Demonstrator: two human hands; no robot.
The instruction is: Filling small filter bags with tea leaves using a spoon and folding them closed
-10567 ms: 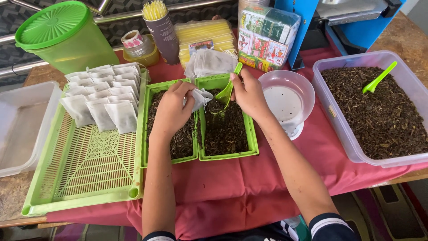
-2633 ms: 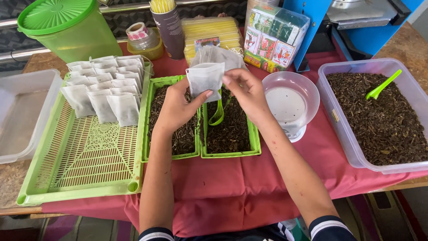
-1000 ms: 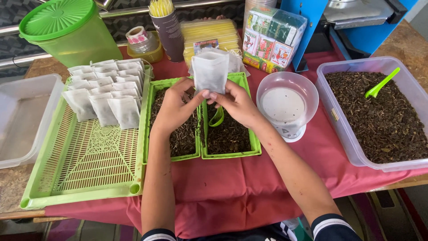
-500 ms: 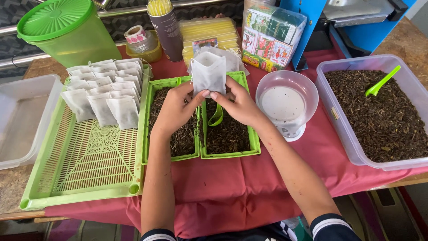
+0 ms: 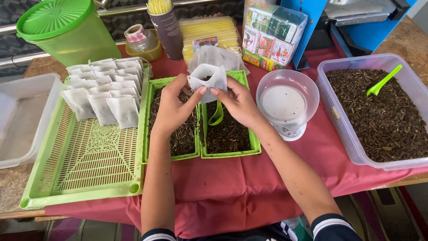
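While held over the two green trays (image 5: 229, 154) | white filter bag (image 5: 213, 79) pinched open by both hands | left hand (image 5: 171, 109) & right hand (image 5: 238, 102) fingers closed on rim edges | prob. light, limp, tears easily; grip top corners.

White sachet (image 5: 207, 79), green slotted tray (image 5: 84, 156), red tablecloth (image 5: 223, 187), dark brown leaves (image 5: 383, 116)

small white filter bag (image 5: 207, 79) | mouth spread open, dark leaf inside | upright, above green trays
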